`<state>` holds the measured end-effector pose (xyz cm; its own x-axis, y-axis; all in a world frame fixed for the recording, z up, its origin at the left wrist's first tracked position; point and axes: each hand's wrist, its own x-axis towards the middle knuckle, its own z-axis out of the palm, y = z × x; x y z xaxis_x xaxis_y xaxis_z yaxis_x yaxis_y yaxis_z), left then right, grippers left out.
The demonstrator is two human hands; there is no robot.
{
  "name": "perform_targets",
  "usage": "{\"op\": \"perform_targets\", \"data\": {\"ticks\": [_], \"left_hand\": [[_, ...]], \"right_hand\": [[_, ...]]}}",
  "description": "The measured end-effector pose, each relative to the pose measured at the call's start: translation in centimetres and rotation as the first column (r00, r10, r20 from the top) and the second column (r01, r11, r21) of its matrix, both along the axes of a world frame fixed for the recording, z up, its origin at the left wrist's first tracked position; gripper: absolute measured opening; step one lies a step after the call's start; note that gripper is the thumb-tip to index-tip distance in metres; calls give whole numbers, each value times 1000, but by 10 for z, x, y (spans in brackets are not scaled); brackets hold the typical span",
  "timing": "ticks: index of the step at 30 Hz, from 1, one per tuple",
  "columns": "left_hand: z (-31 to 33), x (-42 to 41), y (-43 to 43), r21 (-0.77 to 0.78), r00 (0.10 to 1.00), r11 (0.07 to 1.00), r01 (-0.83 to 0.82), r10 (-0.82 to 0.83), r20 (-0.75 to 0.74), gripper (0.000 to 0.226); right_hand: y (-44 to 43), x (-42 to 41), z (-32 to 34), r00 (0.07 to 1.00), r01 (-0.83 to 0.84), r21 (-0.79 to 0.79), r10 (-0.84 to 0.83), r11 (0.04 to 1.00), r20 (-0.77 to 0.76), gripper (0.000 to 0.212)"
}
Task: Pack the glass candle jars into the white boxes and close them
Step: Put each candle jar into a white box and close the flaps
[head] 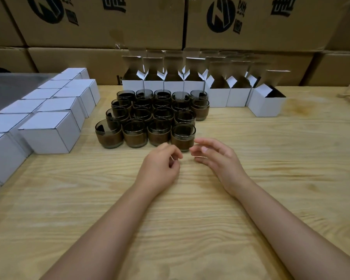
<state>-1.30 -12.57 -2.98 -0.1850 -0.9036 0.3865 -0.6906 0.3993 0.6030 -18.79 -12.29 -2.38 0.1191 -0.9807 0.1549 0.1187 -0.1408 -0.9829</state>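
Left hand (161, 165) and right hand (217, 157) keep a loose, empty grip near round smoky glass jars (134, 134) on the grainy wooden table (261, 199); the carton (113, 27) print is possibly Chinese.

The table (251, 199) is pale wood with plain grain, matt; the jars (183, 136) are smoky, glossy glass with a matt brown band round the lower half; the boxes (49, 132) are smooth white card, brown inside; behind, cartons (101, 23) of matt brown corrugated cardboard.

Glass candle jars (183, 136): about eighteen (rear rows overlap)
Open white boxes (238, 98): seven in the front row
Closed white boxes (49, 134): roughly twelve
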Motion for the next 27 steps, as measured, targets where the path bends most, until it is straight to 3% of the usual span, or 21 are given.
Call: {"op": "perform_targets", "data": {"ticks": [4,7,9,11,15,23,27], "left_hand": [[-2,-1,-5,57,1000,998,-21,22,-15,15],[-3,-1,-7,78,1000,997,-22,23,-16,11],[-4,-1,-8,88,999,996,-23,25,-29,11],[-4,-1,-9,103,999,995,-17,22,-45,12],[-4,-1,-11,110,997,994,-11,19,-69,13],[-6,-1,-12,114,994,993,-17,29,-106,11],[-6,-2,-14,128,991,992,-12,29,-133,12]], "right_hand": [[-17,-9,11,928,371,-109,-374,922,-8,27],[-48,-36,11,676,717,-115,-726,688,-128,29],[-73,-59,9,516,816,-114,-804,566,-295,38],[-98,-84,11,409,848,-114,-776,517,-481,51],[-137,-129,22,285,838,-140,-642,527,-711,65],[-180,-156,41,184,805,-153,-487,573,-854,62],[-184,-159,46,146,802,-196,-503,564,-852,37]]}}
